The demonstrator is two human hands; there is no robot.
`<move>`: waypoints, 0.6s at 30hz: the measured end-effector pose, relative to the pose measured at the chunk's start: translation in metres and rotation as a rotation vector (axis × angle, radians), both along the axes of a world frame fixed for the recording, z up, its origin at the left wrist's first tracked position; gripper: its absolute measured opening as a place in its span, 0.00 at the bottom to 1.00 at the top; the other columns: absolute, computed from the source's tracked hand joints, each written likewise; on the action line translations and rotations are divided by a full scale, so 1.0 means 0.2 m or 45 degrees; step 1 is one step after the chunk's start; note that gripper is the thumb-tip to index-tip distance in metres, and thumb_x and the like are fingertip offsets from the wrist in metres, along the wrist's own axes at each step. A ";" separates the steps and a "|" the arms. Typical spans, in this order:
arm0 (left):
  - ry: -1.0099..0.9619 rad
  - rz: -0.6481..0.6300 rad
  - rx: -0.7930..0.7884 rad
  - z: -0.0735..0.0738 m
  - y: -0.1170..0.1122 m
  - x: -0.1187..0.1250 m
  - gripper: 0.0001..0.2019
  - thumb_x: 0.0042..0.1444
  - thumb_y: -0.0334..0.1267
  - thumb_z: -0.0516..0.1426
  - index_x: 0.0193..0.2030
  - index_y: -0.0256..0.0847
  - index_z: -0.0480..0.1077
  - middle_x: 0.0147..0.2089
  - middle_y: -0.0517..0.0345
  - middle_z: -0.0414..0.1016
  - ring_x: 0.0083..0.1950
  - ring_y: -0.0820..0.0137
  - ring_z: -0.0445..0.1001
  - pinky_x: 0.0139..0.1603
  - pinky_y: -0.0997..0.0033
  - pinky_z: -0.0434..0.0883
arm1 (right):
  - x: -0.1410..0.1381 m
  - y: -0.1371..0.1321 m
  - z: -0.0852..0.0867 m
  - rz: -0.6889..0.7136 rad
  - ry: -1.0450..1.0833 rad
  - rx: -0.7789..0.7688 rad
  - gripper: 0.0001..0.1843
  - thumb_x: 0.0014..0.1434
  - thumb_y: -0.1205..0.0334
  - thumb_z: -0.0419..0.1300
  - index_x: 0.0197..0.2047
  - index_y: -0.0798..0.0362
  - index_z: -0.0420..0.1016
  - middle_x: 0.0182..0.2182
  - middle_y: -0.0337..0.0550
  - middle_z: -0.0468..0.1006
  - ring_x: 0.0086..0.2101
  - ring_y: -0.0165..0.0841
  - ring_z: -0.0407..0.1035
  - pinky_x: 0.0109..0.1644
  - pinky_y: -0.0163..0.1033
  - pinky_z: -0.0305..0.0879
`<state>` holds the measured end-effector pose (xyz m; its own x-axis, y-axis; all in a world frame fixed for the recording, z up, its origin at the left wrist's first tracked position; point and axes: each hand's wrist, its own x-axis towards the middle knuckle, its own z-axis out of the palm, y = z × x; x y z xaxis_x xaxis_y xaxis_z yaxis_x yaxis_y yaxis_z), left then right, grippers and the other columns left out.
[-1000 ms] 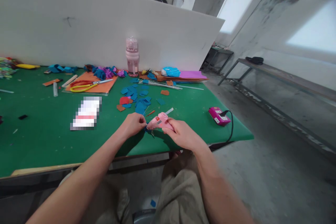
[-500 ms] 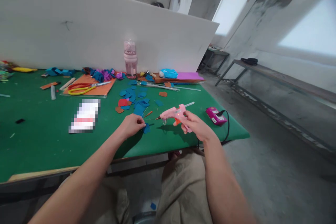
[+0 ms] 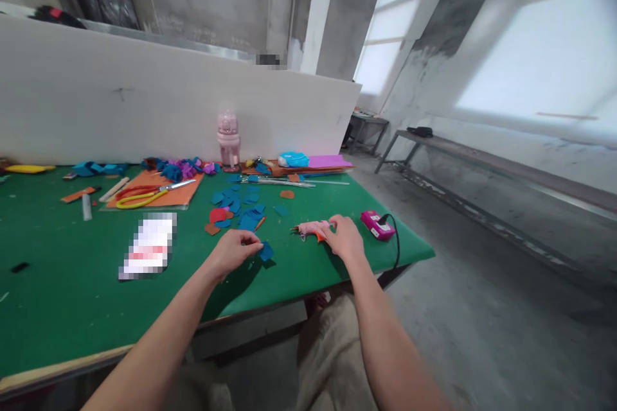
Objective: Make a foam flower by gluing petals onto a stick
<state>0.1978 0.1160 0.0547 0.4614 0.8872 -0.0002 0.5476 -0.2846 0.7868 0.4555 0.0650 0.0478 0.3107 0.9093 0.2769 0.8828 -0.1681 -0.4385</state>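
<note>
My left hand (image 3: pixel 236 250) pinches a small blue paper piece (image 3: pixel 266 251) by its edge, just above the green table (image 3: pixel 173 308). A thin thread of glue seems to run from near it toward the glue gun. At the right, my right hand (image 3: pixel 347 237) has its fingers around the back of a pink glue gun (image 3: pixel 313 229). The gun is low at the tabletop, its nozzle toward the left and its orange trigger showing. Part of the handle is hidden by the hand. Beyond my left hand lie loose blue paper pieces (image 3: pixel 251 217) and a red piece (image 3: pixel 218 215).
A magenta power box (image 3: pixel 378 225) with a black cable sits near the right edge. Scissors (image 3: pixel 144 196) lie on an orange sheet (image 3: pixel 186 196) at the left. A pink bottle (image 3: pixel 228 144) stands against the white board (image 3: pixel 173 109). A bench (image 3: pixel 463 154) lines the wall.
My right hand has lowered the glue gun to the tabletop. The blue piece has lifted slightly in my left hand. The camera view has tilted up and shifted right.
</note>
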 end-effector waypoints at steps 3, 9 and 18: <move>-0.061 -0.028 -0.001 0.03 -0.01 -0.01 0.14 0.45 0.45 0.53 0.27 0.36 0.73 0.22 0.60 0.69 0.24 0.74 0.62 0.25 0.76 0.58 | -0.17 0.02 0.03 0.166 0.174 0.276 0.16 0.58 0.53 0.45 0.35 0.54 0.69 0.32 0.45 0.73 0.33 0.32 0.66 0.37 0.35 0.60; -0.128 0.012 -0.014 0.07 -0.01 -0.06 0.14 0.44 0.45 0.55 0.26 0.36 0.72 0.21 0.60 0.69 0.23 0.74 0.61 0.24 0.76 0.57 | -0.36 0.03 0.05 0.591 0.192 0.172 0.13 0.57 0.66 0.47 0.43 0.52 0.69 0.38 0.45 0.75 0.40 0.34 0.66 0.43 0.37 0.58; -0.175 0.083 -0.077 0.13 -0.02 -0.18 0.15 0.44 0.47 0.56 0.28 0.36 0.72 0.20 0.63 0.66 0.20 0.78 0.56 0.21 0.78 0.53 | -0.35 -0.03 0.10 0.828 0.745 -0.221 0.19 0.58 0.51 0.47 0.31 0.54 0.73 0.18 0.37 0.72 0.20 0.26 0.61 0.24 0.30 0.54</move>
<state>0.1616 0.1116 0.0816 0.4020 0.9156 0.0050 0.4493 -0.2020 0.8702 0.3852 0.0599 0.0668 -0.2331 0.9693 0.0781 0.4692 0.1825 -0.8640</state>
